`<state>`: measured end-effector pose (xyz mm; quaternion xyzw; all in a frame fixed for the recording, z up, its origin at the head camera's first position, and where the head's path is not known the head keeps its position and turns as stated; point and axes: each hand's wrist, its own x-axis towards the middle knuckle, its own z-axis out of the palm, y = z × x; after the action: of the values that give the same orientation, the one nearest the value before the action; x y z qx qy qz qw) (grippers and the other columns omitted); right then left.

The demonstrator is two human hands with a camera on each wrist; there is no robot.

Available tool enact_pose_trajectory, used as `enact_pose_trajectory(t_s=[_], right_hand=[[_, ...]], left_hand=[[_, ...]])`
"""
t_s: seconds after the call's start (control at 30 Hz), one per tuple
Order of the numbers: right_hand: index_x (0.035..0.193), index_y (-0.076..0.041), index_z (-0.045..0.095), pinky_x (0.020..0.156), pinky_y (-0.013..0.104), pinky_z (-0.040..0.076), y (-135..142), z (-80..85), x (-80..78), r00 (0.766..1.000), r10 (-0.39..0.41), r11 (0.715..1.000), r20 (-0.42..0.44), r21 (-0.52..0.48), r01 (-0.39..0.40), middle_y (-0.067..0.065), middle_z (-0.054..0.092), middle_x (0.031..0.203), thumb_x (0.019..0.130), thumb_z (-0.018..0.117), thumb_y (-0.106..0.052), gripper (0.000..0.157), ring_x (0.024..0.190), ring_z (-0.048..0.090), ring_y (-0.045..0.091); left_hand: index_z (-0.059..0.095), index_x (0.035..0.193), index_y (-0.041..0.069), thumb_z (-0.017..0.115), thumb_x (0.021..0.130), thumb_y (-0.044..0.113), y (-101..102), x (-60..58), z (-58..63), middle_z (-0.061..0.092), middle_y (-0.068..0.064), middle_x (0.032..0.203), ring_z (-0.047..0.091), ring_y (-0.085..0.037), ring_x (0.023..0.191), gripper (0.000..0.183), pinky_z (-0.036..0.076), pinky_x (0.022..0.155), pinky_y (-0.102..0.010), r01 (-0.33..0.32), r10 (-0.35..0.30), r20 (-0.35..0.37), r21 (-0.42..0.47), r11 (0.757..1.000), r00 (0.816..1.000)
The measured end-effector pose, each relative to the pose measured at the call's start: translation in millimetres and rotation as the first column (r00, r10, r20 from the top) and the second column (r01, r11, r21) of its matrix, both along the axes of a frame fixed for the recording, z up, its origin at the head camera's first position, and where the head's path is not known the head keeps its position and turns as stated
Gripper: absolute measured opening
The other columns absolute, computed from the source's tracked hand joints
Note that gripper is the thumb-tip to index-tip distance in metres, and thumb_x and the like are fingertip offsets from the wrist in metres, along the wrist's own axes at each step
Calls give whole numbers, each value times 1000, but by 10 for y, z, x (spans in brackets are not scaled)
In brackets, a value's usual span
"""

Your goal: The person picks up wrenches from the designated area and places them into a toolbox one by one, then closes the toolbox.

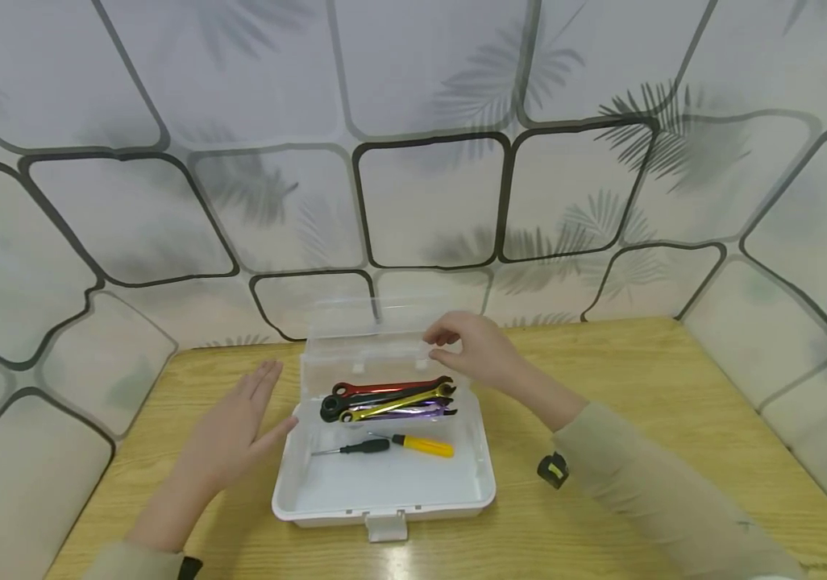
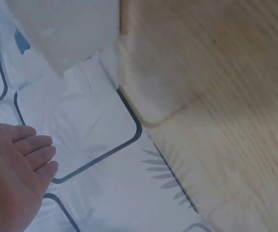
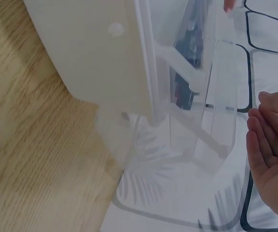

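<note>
A white plastic toolbox point(image 1: 384, 491) stands on the table, its clear lid point(image 1: 377, 329) swung up at the back. Wrenches in red point(image 1: 392, 387), yellow point(image 1: 401, 401) and purple point(image 1: 417, 413) lie in its raised clear tray, beside a black one. Below them, on the box floor, are a black screwdriver point(image 1: 367, 446) and a yellow-handled one point(image 1: 425, 445). My left hand point(image 1: 228, 435) is held at the box's left side, fingers straight, holding nothing. Near the lid's right side, my right hand point(image 1: 479, 350) has loosely bent fingers with nothing between them.
A wooden table point(image 1: 566, 370) extends on both sides of the box. Behind it hangs a pale cloth point(image 1: 428, 209) with dark outlines and leaf prints. The front latch point(image 1: 387, 528) hangs down. A small black object point(image 1: 553, 470) shows beside the right sleeve.
</note>
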<state>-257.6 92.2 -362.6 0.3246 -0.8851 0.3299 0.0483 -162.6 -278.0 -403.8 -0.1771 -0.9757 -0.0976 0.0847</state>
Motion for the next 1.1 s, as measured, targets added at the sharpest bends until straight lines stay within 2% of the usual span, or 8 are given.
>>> enact_pose_trajectory(t_s=[0.17, 0.33, 0.47, 0.6, 0.73, 0.9, 1.0, 1.1], right_hand=[[115, 1, 75, 95, 46, 63, 90, -32, -60, 999, -36, 999, -26, -30, 35, 14, 77, 113, 94, 79, -6, 22, 101, 73, 31], [125, 2, 72, 102, 51, 61, 163, -93, -110, 995, -104, 993, -5, -49, 104, 18, 74, 121, 96, 79, -12, 33, 111, 71, 36], [133, 3, 67, 108, 54, 57, 211, -145, -134, 986, -163, 984, 45, -58, 166, 20, 71, 130, 97, 79, -19, 45, 119, 69, 38], [142, 5, 61, 113, 56, 54, 259, -231, -175, 975, -203, 976, 87, -62, 208, 23, 66, 139, 98, 78, -25, 56, 126, 66, 41], [149, 7, 53, 118, 57, 50, 313, -344, -219, 961, -229, 968, 152, -71, 242, 27, 62, 145, 101, 73, -28, 62, 133, 61, 44], [156, 8, 43, 124, 57, 44, 374, -502, -267, 913, -246, 952, 327, -96, 291, 29, 55, 154, 106, 65, -34, 69, 142, 54, 48], [160, 7, 37, 126, 59, 41, 397, -591, -289, 869, -245, 944, 430, -98, 314, 28, 48, 161, 108, 59, -43, 75, 148, 48, 48], [163, 6, 31, 129, 61, 35, 411, -662, -298, 822, -225, 941, 523, -103, 323, 27, 38, 167, 109, 53, -52, 83, 154, 40, 48]], left_hand=[[30, 163, -7, 50, 111, 42, -7, -133, 66, 35, -32, 167, 37, -54, 152, 74, 35, 124, -69, -49, 35, 83, 168, 985, 996], [29, 164, -6, 37, 115, 44, 1, -256, 59, 32, -33, 168, 31, -56, 154, 70, 28, 126, -71, -137, 78, 187, 325, 936, 979], [28, 163, -8, 30, 117, 40, 7, -345, -3, 30, -35, 168, 27, -58, 155, 67, 23, 128, -73, -166, 63, 233, 457, 874, 970], [27, 162, -12, 25, 117, 43, 35, -420, -64, 27, -35, 169, 22, -57, 157, 71, 17, 131, -71, -197, 27, 293, 568, 799, 956], [24, 162, -13, 20, 116, 45, 76, -506, -127, 26, -35, 169, 22, -54, 159, 74, 15, 134, -65, -269, -4, 387, 646, 714, 922], [14, 162, -18, 14, 117, 41, 154, -637, -189, 19, -38, 170, 19, -52, 160, 74, 17, 136, -57, -368, -90, 508, 724, 583, 857], [13, 161, -19, 13, 116, 40, 209, -678, -214, 17, -40, 169, 18, -53, 160, 75, 17, 136, -56, -415, -113, 550, 734, 538, 827], [16, 161, -18, 12, 116, 43, 253, -688, -252, 19, -39, 169, 21, -53, 159, 76, 18, 136, -57, -434, -120, 565, 737, 518, 817]])
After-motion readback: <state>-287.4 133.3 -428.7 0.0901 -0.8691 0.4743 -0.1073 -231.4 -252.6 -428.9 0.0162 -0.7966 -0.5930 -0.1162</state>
